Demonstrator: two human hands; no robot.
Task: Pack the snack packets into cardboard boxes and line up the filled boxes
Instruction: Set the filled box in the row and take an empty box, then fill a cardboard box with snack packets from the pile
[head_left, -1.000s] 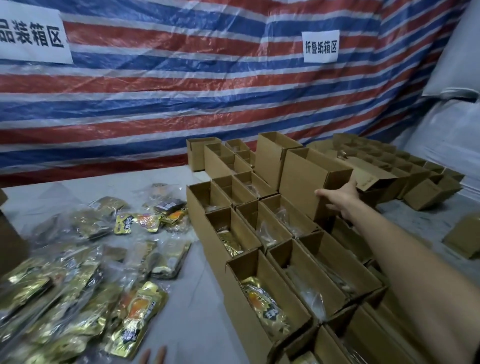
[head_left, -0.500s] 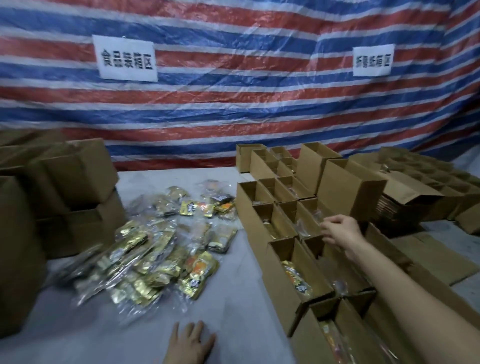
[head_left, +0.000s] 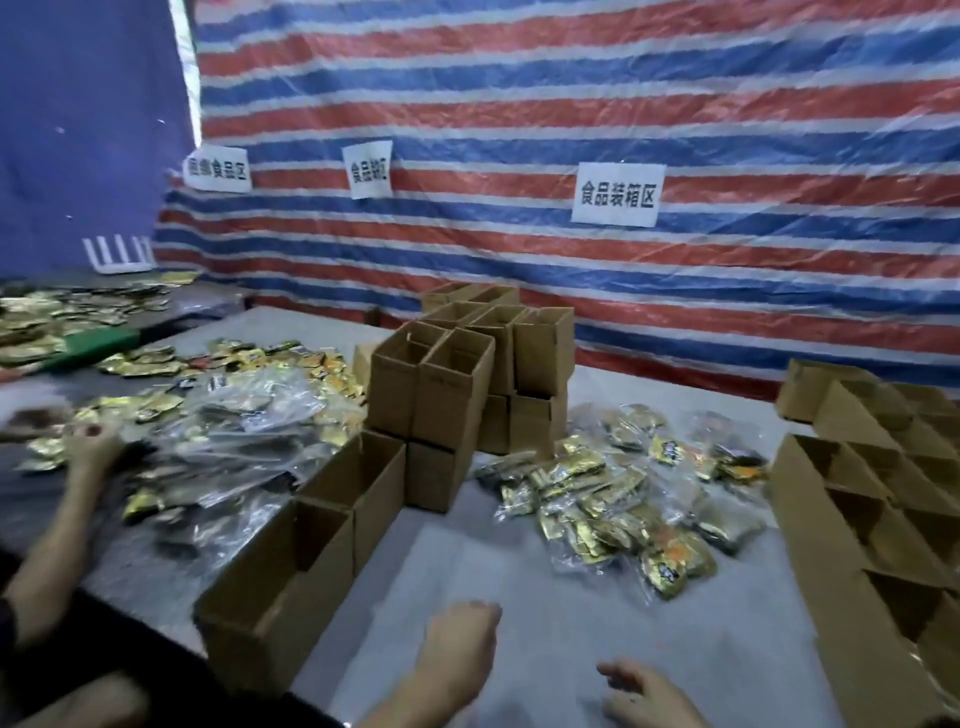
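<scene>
view: single, worn on head | aim: directed forward and down over worktop (head_left: 545, 597) toward striped tarp (head_left: 675, 104) | range: close, left hand (head_left: 460, 649) and right hand (head_left: 644, 696) caught at lower frame edge

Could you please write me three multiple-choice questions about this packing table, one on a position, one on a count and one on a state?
1. Where does the snack packet pile nearest the right hand lie?
A) on the table between the stacked boxes and the box rows
B) inside the stacked boxes
C) on the floor

2. How many white signs hang on the striped tarp?
A) one
B) three
C) five

3. The box nearest the left hand is:
A) taped shut
B) flattened
C) open-topped

Answers: 1 A, it lies on grey tabletop between them; 2 B, three show; 3 C, its dark inside shows.
</scene>
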